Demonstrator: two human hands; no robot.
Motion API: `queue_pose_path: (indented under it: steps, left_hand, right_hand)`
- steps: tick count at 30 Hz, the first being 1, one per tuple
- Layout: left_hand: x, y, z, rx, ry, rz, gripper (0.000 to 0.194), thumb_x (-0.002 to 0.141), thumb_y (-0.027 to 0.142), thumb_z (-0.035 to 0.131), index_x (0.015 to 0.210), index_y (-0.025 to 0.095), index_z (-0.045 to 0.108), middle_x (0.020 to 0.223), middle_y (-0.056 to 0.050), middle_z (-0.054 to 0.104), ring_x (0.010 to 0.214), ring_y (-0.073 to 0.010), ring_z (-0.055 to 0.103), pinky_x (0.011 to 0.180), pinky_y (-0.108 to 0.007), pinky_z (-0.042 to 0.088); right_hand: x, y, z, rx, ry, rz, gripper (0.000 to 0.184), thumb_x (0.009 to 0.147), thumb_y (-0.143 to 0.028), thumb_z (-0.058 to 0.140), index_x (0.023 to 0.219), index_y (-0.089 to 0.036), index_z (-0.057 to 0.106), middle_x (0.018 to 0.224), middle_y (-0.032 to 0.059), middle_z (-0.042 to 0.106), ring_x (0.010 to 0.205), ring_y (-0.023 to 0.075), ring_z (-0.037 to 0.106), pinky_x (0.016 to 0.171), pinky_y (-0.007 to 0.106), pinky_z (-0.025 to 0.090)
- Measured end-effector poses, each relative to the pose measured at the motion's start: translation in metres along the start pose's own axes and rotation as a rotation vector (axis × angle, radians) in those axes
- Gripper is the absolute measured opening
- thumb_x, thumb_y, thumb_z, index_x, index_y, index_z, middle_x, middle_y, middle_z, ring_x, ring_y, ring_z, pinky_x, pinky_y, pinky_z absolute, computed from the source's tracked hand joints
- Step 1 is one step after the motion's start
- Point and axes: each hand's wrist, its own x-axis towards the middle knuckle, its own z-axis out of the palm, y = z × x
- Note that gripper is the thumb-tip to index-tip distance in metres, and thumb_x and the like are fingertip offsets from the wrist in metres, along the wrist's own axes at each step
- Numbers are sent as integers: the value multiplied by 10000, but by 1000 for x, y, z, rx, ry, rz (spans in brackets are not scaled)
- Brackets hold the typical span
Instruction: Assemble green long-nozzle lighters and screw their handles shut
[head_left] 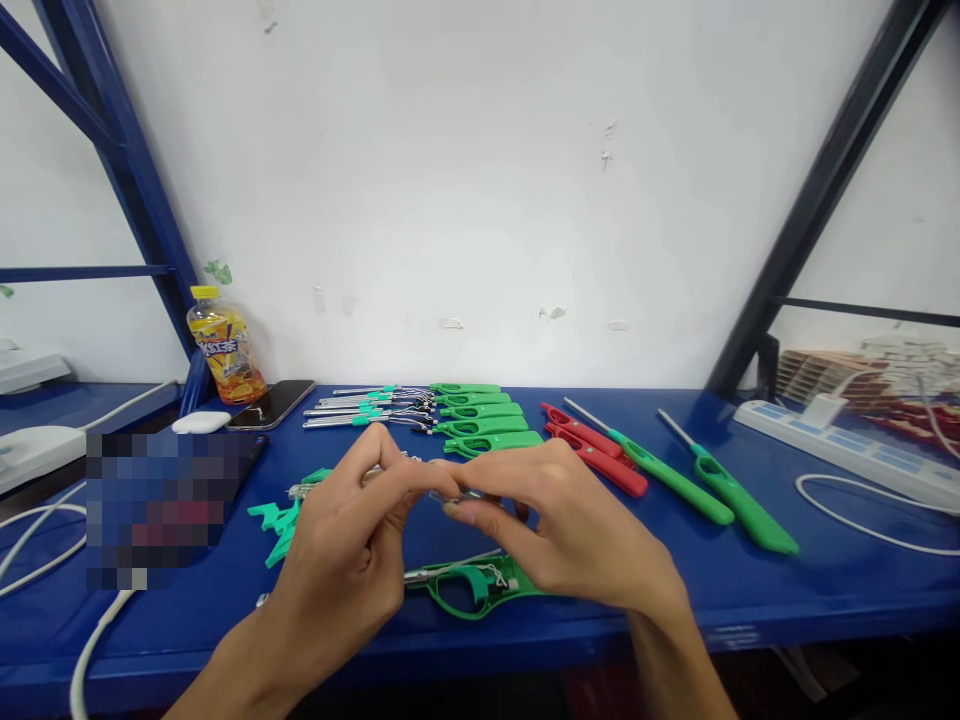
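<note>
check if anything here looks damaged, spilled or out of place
The white wall behind the blue table has chipped, peeling spots, so it looks damaged. The teal parts beside the left hand lie in a jumble, unlike the neatly rowed green shells. I see no spill.

Free room is left on the bench (750,590) along its right front edge, and a narrow lane is offered between the right green lighter (750,510) and the power strip (862,445), partly crossed by a white cable (816,514). The back middle is obstructed by green shells (491,440) and metal tubes (337,422), the back left by a bottle (229,350).
</note>
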Motion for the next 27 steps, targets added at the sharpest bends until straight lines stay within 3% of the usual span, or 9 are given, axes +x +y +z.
queue_pose_path:
  steps: [9, 18, 27]
  left_hand:
    - [2, 5, -3, 43, -11, -16, 359, 1036, -49, 420, 963, 216, 651, 856, 26, 444, 663, -88, 460, 550, -217, 373]
    - [4, 5, 0, 57, 0, -21, 344, 1031, -40, 427, 970, 223, 640, 843, 19, 448, 696, -103, 485, 552, -199, 401]
    - [0, 6, -1, 76, -6, -26, 315, 1032, -23, 444, 1031, 219, 645, 870, 8, 458, 655, -102, 482, 506, -214, 397]
  right_hand:
    - [-1, 2, 1, 31, -27, -8, 163, 1050, -236, 627, 898, -196, 668, 707, -75, 473, 611, 84, 376, 598, 264, 294]
    - [-1, 0, 0, 1, -7, 20, 144, 1039, -244, 630, 948, -191, 729, 713, -53, 582, 614, 95, 438, 600, 260, 333]
    - [1, -2, 0, -11, 18, 33, 129, 1024, -234, 656, 911, -196, 707, 707, -61, 602, 596, 87, 453, 585, 251, 338]
